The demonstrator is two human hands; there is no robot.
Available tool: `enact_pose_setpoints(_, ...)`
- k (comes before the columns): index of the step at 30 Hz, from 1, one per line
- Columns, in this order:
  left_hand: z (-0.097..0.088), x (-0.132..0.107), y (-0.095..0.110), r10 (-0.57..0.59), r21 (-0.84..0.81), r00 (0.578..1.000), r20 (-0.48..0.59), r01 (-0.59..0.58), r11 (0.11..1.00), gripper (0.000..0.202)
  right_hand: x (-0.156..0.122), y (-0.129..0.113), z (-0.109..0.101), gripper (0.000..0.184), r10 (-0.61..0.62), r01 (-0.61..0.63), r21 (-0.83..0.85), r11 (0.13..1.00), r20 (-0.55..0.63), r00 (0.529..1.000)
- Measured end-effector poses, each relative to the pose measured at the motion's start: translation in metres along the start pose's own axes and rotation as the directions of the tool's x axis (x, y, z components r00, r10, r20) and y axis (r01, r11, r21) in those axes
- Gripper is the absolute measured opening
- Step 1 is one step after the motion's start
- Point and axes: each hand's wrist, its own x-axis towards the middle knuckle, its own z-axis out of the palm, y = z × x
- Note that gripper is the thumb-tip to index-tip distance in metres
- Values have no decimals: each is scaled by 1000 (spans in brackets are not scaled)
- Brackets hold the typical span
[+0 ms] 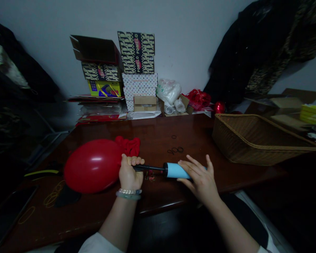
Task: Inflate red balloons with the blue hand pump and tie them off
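An inflated red balloon (93, 166) lies on its side to the left, its neck running into my left hand (131, 174). That hand is closed around the neck and the black end of a hand pump, where they meet. The pump's light blue barrel (176, 170) points right, and a length of black rod shows between my hands. My right hand (200, 177) holds the barrel between thumb and fingers, with some fingers stretched out. The barrel's far end is hidden under that hand. Behind my left hand lies a red cloth-like bundle (130, 144).
A wicker basket (239, 154) stands at the right. Black rings (177, 150) lie mid-table; yellowish bands (52, 195) and a dark phone-like slab (10, 214) lie at the left. Stacked boxes (139, 84) and plastic-wrapped things (170, 92) line the wall.
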Motion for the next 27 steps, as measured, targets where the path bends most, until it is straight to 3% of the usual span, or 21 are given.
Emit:
enact_pose_setpoints(5,-3,12,23,19,-33,998,-58,-21,999,47,0,11,-6,43,-17,17,-32,999,-12,1000)
enact_pose_setpoints(9,-5,15,25,24,-57,999,-40,-27,998,46,0,11,-6,42,-4,3,-32,999,-34,999)
enact_pose_setpoints(21,-8,-14,-28,-76,-12,995,65,77,997,46,1,-15,3,41,23,-22,33,999,-23,999)
enact_pose_setpoints(27,-7,-17,-36,-84,-1,996,44,84,996,47,2,-17,6,40,6,-6,12,1000,0,1000)
